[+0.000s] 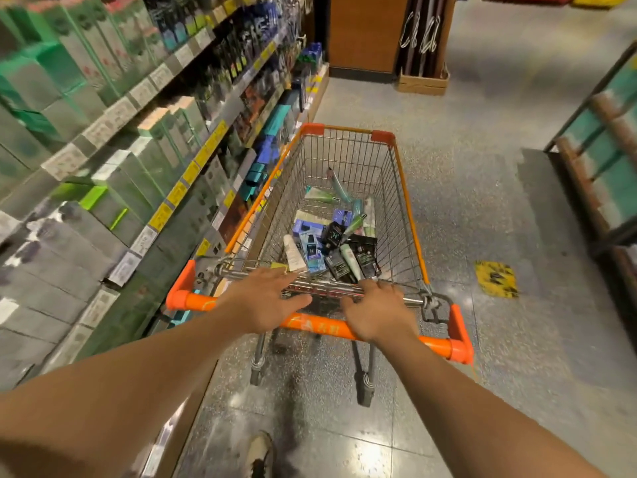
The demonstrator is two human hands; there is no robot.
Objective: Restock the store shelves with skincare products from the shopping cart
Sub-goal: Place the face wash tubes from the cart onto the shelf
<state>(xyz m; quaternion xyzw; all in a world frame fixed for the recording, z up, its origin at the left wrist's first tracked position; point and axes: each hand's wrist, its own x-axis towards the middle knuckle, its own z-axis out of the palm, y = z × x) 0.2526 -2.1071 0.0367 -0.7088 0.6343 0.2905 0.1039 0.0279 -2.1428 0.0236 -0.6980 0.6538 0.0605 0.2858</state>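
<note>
A store aisle: left of the shelves stands the cart, skincare boxes and tubes piled inside, while left hand and right hand reach over its handle, fingers spread, holding nothing, seemingly to pick stock.

A wire shopping cart with orange trim stands just right of the shelves, which are packed with boxed products. Skincare products, boxes and tubes in blue, black, white and green, lie jumbled on the cart's floor.
</note>
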